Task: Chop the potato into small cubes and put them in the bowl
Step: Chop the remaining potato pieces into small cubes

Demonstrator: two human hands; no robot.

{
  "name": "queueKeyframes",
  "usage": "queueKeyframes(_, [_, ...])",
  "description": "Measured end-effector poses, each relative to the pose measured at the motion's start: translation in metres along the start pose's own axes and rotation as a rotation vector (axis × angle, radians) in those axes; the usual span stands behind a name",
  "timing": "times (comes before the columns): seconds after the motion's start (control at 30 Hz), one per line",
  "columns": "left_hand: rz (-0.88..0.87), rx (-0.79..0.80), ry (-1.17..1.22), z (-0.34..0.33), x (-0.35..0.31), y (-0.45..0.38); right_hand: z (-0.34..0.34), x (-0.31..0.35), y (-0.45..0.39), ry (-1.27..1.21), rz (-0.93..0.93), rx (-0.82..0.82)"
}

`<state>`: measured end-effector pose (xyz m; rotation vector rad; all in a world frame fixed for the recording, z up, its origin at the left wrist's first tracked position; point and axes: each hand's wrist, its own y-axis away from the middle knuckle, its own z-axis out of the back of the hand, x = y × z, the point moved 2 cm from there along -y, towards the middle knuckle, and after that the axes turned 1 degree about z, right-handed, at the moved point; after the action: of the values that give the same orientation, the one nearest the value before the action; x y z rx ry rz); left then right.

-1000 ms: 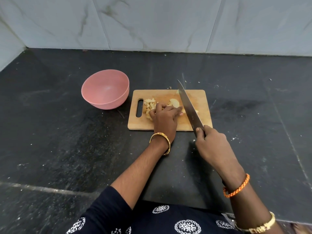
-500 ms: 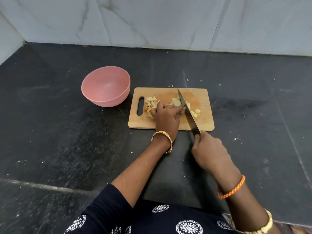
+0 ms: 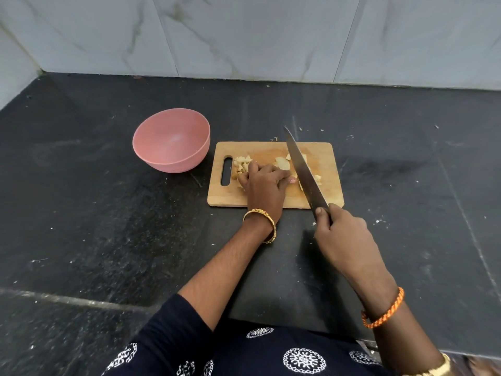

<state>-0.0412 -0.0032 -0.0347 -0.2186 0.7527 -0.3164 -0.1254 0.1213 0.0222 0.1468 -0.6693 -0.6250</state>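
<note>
Rectangular light wooden chopping board (image 3: 322, 158) with a slot handle at its left end, lying flat on a black speckled stone countertop (image 3: 108, 213), centre of scene. On the board: a heap of small pale yellow potato cubes (image 3: 242, 165) at the left end just beside the slot; a larger uncut pale potato piece (image 3: 282, 163) near the middle; a few more cut potato bits (image 3: 317, 179) to the right of the blade. Left hand (image 3: 264, 185), wrist with a gold bangle (image 3: 260, 222), rests on the board with fingers curled and pressed together over the potato, fingertips pointing right toward the blade; exactly what lies under the palm cannot be told. Right hand (image 3: 343, 234) grips the handle of a long steel kitchen knife (image 3: 305, 169), fingers wrapped round it and thumb lying along the near end of the blade; the blade slants from the near right up to the far left, tip reaching past the far edge of the board, raised above the potato pieces. Orange braided wristband (image 3: 385, 310) on the right wrist. Round pink plastic bowl (image 3: 171, 141), upright, on the countertop just left of the board, holding no potato. Pale marbled wall tiles (image 3: 244, 33) along the far side.
</note>
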Motion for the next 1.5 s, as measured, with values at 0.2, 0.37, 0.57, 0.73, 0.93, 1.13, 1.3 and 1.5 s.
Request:
queueKeyframes(0.2, [-0.025,-0.020,-0.016,-0.001,-0.001,0.001,-0.005,0.005,-0.008,0.065,0.012,0.012])
queueKeyframes(0.37, [-0.034,-0.037,0.007,-0.003,0.002,0.002,-0.007,0.006,-0.011,0.124,0.010,0.057])
queueKeyframes(0.57, [0.012,-0.058,0.086,-0.002,0.001,0.001,-0.010,0.003,-0.010,0.136,-0.044,0.144])
queueKeyframes(0.73, [0.007,-0.023,0.035,-0.002,0.002,0.002,0.000,0.002,-0.008,0.141,-0.066,0.197])
queueKeyframes(0.93, [0.027,-0.008,0.016,-0.002,0.001,0.001,0.020,-0.004,0.007,0.146,-0.090,0.278])
queueKeyframes(1.13, [0.053,0.037,-0.028,0.000,-0.003,-0.003,0.011,-0.003,0.009,0.114,-0.109,0.270])
queueKeyframes(1.3, [0.067,0.019,-0.054,0.001,-0.004,-0.002,0.009,-0.008,0.011,0.091,-0.111,0.290])
queueKeyframes(1.5, [0.060,0.048,-0.048,0.001,-0.004,-0.002,0.013,-0.025,0.018,0.039,-0.092,0.158])
